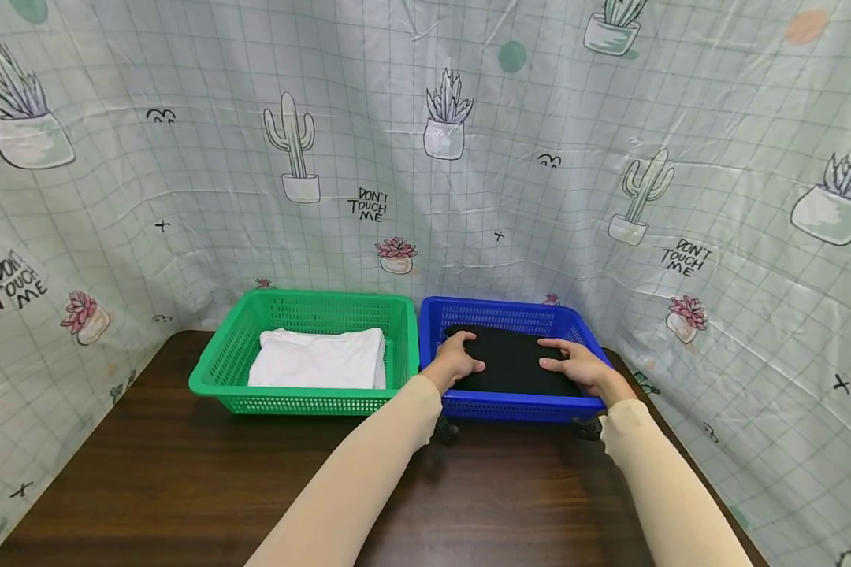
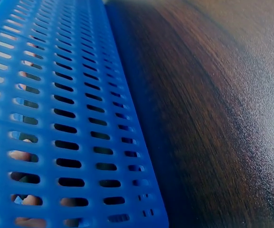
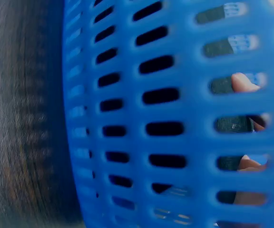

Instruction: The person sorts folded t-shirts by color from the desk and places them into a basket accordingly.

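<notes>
A folded black cloth point(image 1: 514, 358) lies flat in the blue basket point(image 1: 525, 407). My left hand point(image 1: 455, 361) reaches over the near rim and rests at the cloth's left side, thumb and forefinger extended. On the opposite side my right hand point(image 1: 580, 365) lies at the cloth's right edge, fingers and thumb pointing inward. The remaining fingers are hidden in the head view. Through the slots of the basket wall point(image 2: 46, 109) in the left wrist view, bits of skin show. The right wrist view shows fingertips point(image 3: 244, 84) above the dark cloth, behind the slotted wall.
Left of the blue basket stands a green basket point(image 1: 312, 405) holding a folded white cloth point(image 1: 317, 359). Both are on a dark brown wooden table point(image 1: 206, 480). A cactus-print curtain point(image 1: 369, 142) hangs behind and along both sides.
</notes>
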`<state>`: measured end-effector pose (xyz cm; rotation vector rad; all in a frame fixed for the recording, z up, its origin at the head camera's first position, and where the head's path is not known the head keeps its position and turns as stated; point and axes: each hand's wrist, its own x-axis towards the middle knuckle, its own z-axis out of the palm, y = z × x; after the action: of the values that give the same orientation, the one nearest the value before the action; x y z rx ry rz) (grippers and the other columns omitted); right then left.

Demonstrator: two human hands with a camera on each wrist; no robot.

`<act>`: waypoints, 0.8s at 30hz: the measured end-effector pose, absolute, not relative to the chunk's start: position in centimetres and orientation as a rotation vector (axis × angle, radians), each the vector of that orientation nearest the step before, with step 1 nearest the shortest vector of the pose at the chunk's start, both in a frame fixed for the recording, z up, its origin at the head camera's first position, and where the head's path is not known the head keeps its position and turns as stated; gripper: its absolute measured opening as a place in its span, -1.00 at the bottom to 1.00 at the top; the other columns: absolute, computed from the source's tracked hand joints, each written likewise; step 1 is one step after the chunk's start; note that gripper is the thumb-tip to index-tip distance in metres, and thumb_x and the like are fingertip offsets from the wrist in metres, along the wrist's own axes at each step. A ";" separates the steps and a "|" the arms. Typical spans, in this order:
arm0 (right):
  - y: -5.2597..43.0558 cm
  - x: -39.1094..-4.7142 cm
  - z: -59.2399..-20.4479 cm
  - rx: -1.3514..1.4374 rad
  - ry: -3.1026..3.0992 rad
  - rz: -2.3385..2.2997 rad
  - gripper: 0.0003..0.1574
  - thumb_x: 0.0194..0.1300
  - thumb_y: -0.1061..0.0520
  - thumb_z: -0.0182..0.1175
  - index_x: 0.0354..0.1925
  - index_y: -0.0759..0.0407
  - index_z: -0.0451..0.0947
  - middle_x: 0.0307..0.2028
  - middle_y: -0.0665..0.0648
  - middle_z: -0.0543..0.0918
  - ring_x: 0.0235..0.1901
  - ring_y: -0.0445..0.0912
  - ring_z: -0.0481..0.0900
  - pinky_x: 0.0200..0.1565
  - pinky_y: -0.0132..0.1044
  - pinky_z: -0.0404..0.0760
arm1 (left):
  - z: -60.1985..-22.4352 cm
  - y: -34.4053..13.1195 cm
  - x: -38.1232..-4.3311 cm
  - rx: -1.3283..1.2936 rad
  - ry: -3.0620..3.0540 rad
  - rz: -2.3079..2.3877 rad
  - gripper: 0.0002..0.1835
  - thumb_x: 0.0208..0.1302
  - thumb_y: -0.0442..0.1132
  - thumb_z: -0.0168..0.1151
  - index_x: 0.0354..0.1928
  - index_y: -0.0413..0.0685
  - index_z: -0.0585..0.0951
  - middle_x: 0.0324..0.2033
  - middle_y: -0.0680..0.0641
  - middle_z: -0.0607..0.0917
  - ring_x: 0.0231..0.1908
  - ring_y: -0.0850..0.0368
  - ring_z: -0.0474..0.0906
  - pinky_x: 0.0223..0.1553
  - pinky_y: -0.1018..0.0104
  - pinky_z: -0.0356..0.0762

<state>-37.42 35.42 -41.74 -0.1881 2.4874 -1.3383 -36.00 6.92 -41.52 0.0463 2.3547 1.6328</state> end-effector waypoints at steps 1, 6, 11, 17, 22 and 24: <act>35.4 -37.4 -41.7 -0.190 2.490 -1.330 -0.18 0.67 0.07 0.13 0.68 0.23 0.07 0.62 0.59 -0.20 0.49 0.45 0.20 0.41 0.25 0.38 | -41.5 7.0 -36.1 0.035 2.372 1.612 -0.28 0.43 -0.35 0.41 0.56 0.13 0.42 0.54 -0.20 0.37 0.39 -0.21 0.45 0.20 -0.04 0.61; 35.4 -37.2 -42.0 -0.210 2.488 -1.307 -0.18 0.67 0.09 0.12 0.67 0.27 0.06 0.62 0.58 -0.15 0.51 0.47 0.14 0.41 0.27 0.36 | -41.9 7.4 -36.3 -0.006 2.405 1.559 -0.29 0.41 -0.35 0.43 0.54 0.11 0.44 0.56 -0.20 0.35 0.45 -0.23 0.40 0.23 -0.08 0.59; 35.2 -37.1 -42.5 -0.237 2.564 -1.207 -0.21 0.66 0.09 0.13 0.64 0.32 0.12 0.59 0.59 -0.02 0.52 0.48 0.08 0.44 0.31 0.31 | -42.1 7.3 -36.0 -0.002 2.442 1.522 -0.31 0.41 -0.35 0.43 0.53 0.07 0.45 0.59 -0.23 0.29 0.57 -0.27 0.20 0.32 -0.14 0.53; 34.6 -37.3 -42.9 -0.254 2.667 -1.094 -0.27 0.66 0.10 0.14 0.60 0.32 0.22 0.56 0.58 0.11 0.53 0.50 0.08 0.45 0.38 0.23 | -42.2 7.1 -35.9 0.013 2.476 1.483 -0.31 0.44 -0.31 0.41 0.56 0.10 0.44 0.61 -0.21 0.28 0.61 -0.26 0.11 0.35 -0.12 0.51; 34.4 -37.3 -43.3 -0.308 2.777 -0.928 -0.30 0.63 0.05 0.18 0.55 0.33 0.31 0.52 0.58 0.23 0.51 0.51 0.15 0.44 0.41 0.23 | -41.8 6.3 -35.1 0.065 2.442 1.464 -0.31 0.49 -0.25 0.37 0.59 0.12 0.39 0.58 -0.21 0.32 0.53 -0.25 0.28 0.32 -0.19 0.52; 34.4 -37.2 -43.1 -0.324 2.829 -0.822 -0.30 0.62 0.04 0.20 0.52 0.36 0.35 0.48 0.59 0.30 0.48 0.51 0.21 0.43 0.41 0.25 | -41.2 5.8 -34.9 0.119 2.425 1.440 -0.31 0.51 -0.24 0.35 0.60 0.10 0.37 0.58 -0.20 0.31 0.52 -0.24 0.28 0.33 -0.21 0.50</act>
<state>-37.19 34.39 -43.11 -0.3242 2.8292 -0.8223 -34.90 5.84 -41.23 0.1191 2.4246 1.4401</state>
